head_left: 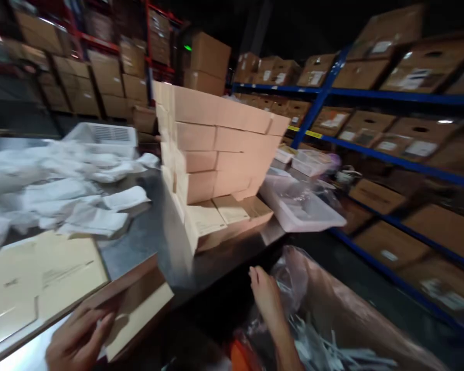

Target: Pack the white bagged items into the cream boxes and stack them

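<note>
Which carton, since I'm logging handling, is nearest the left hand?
The open carton at the left hand, its inside showing; the stacked cartons stand farther off, on the table.

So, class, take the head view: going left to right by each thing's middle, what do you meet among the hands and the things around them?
Flat cardboard, left hand, small open box, stack of boxes, right hand, white plastic tub.

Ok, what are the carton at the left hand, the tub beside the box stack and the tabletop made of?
Carton: likely matte cardboard, tan with folded walls. Tub: probably smooth plastic, whitish with rounded corners. Tabletop: perhaps polished metal, grey with blurred reflections.
</note>
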{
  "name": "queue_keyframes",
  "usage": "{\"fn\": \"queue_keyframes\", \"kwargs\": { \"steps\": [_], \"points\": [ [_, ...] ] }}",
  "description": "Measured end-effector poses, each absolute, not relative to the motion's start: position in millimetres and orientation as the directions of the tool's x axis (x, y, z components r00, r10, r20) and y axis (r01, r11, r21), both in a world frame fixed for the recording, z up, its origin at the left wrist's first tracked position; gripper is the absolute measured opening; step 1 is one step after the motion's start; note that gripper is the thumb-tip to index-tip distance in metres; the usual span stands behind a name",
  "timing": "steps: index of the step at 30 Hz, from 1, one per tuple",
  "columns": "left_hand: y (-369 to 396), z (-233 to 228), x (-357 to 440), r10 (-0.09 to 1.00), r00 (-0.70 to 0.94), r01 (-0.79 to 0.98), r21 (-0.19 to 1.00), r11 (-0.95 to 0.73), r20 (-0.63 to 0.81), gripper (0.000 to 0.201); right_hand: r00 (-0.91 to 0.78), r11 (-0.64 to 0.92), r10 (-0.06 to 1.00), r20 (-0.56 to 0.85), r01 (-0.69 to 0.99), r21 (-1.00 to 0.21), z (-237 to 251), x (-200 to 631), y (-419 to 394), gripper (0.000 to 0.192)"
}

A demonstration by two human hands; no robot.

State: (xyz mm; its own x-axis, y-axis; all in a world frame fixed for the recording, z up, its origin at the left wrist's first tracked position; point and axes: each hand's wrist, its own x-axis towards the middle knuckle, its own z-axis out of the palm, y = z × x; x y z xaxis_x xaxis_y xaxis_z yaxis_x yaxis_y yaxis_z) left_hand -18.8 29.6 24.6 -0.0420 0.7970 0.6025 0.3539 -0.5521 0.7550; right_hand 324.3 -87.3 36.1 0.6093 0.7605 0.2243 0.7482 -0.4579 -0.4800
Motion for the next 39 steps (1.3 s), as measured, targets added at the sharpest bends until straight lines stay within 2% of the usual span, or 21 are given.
{"fn": "queue_keyframes", "kwargs": {
  "steps": [2,4,5,6,7,9,11,13,15,16,18,19,21,23,25,27,31,39],
  "points": [
    [27.1,25.4,-35.4,0.753,0.028,0.346,0.700,-0.624,0.657,0.047,0.388,-0.111,0.892,0.232,0.687,-0.718,36.0,283.9,-44.1,0.036],
    [28.1,26.8,-40.9,0.732,0.097,0.320,0.675,-0.665,0.675,0.042,0.130,0.203,0.956,0.261,0.348,-0.915,42.3,242.8,-7.2,0.053],
    [28.9,27.7,-40.7,0.744,0.105,0.310,0.689,-0.655,0.660,0.040,0.026,0.264,0.963,0.270,0.143,-0.954,47.2,224.7,7.4,0.060],
    [29.5,28.4,-39.1,0.771,0.101,0.298,0.720,-0.627,0.629,0.039,-0.055,0.261,0.964,0.261,-0.010,-0.965,52.5,209.3,19.3,0.065],
    [29.7,29.1,-36.5,0.809,0.084,0.281,0.765,-0.580,0.582,0.037,-0.118,0.221,0.966,0.230,-0.084,-0.972,57.7,197.0,28.5,0.069],
    [29.2,29.9,-29.6,0.888,0.009,0.210,0.868,-0.451,0.459,0.031,-0.180,0.123,0.972,0.148,-0.143,-0.982,65.5,181.2,39.4,0.070],
    [28.5,29.5,-21.7,0.932,-0.089,0.123,0.932,-0.340,0.352,0.026,-0.167,0.045,0.983,0.078,-0.193,-0.980,67.9,174.3,42.3,0.068],
    [28.3,27.8,-13.7,0.937,-0.181,0.022,0.953,-0.301,0.300,0.024,-0.110,0.011,0.993,0.039,-0.250,-0.968,64.1,171.7,40.4,0.064],
    [28.3,25.8,-6.5,0.920,-0.250,-0.060,0.944,-0.325,0.301,0.022,-0.057,0.058,0.995,0.076,-0.268,-0.962,55.8,170.3,37.5,0.058],
    [28.3,25.0,-3.6,0.899,-0.288,-0.097,0.924,-0.370,0.330,0.018,-0.037,0.141,0.987,0.155,-0.251,-0.958,50.9,169.8,36.6,0.052],
    [28.6,24.6,-0.5,0.838,-0.331,-0.122,0.861,-0.494,0.434,0.008,-0.021,0.390,0.916,0.400,-0.182,-0.903,41.6,169.0,37.1,0.042],
    [29.0,25.0,-0.6,0.804,-0.328,-0.121,0.822,-0.557,0.496,0.006,-0.031,0.517,0.849,0.527,-0.150,-0.843,37.7,168.9,38.7,0.044],
    [30.8,26.8,-3.7,0.738,-0.262,-0.096,0.744,-0.661,0.622,0.024,-0.086,0.704,0.698,0.711,-0.100,-0.703,32.7,168.9,44.1,0.059],
    [33.5,29.3,-9.3,0.673,-0.130,-0.044,0.674,-0.738,0.728,0.050,-0.141,0.792,0.593,0.793,-0.073,-0.606,31.0,168.5,49.9,0.059],
    [35.7,32.2,-14.5,0.594,0.005,0.018,0.594,-0.804,0.804,0.052,-0.174,0.844,0.521,0.836,-0.038,-0.534,31.8,167.2,53.8,0.042],
    [36.5,35.1,-17.6,0.541,0.102,0.083,0.535,-0.841,0.834,0.034,-0.172,0.865,0.491,0.854,-0.014,-0.501,33.8,165.0,54.7,0.032],
    [34.9,39.8,-18.4,0.492,0.174,0.162,0.468,-0.869,0.853,0.019,-0.162,0.880,0.470,0.868,0.011,-0.475,38.0,161.4,52.6,0.029],
    [33.3,44.1,-18.0,0.502,0.193,0.212,0.463,-0.860,0.843,0.020,-0.186,0.859,0.507,0.842,0.030,-0.511,35.4,163.6,52.1,0.029]
  ]
}}
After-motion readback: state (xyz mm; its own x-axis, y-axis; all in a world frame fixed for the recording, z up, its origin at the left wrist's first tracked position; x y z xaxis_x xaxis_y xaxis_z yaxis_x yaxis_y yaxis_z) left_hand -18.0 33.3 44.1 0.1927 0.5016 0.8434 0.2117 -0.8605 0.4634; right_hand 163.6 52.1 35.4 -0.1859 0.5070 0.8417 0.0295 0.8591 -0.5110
